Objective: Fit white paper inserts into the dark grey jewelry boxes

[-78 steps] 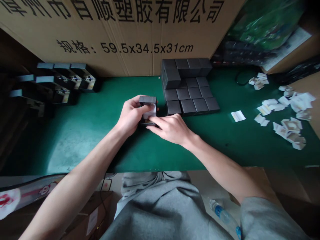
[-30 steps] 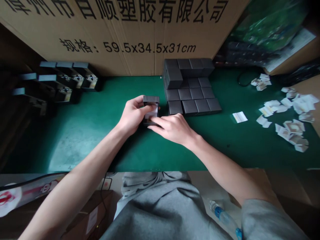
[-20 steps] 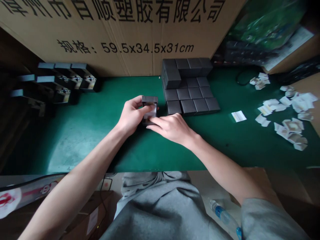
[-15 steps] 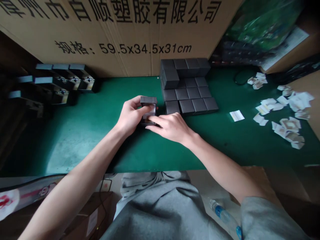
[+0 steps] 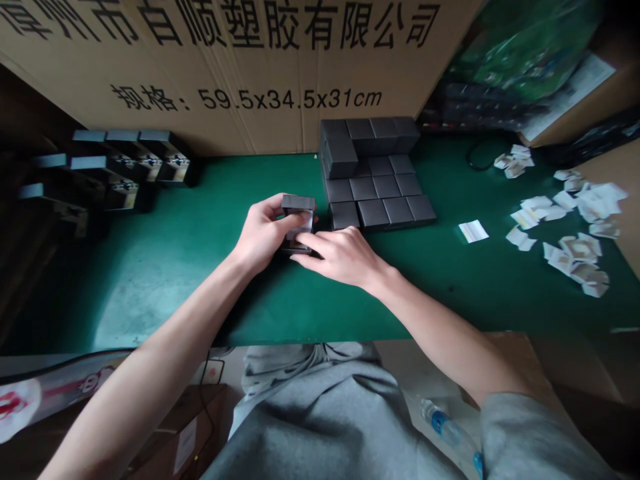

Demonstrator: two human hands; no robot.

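A small black box (image 5: 299, 202) with its lid raised is held over the front middle of the table. My left hand (image 5: 261, 233) grips it from the left, fingers behind and thumb reaching inside. From the right, my right hand (image 5: 345, 256) pinches the box's lower right edge, one finger inside and another below it. A pale insert (image 5: 301, 227) shows in the box, partly covered by my thumb and finger. Just right of the box stands a block of closed black boxes (image 5: 375, 190), some of them stacked higher at the back.
Several open black boxes (image 5: 173, 160) stand at the left on the green table (image 5: 240, 303). Folded white card inserts (image 5: 580, 260) lie scattered at the right, with one flat white piece (image 5: 473, 231) apart. A large cardboard box (image 5: 280, 127) walls off the back.
Both hands stay at the box in nearly the same grip. The right index finger has shifted very slightly inside it; nothing else has visibly moved.
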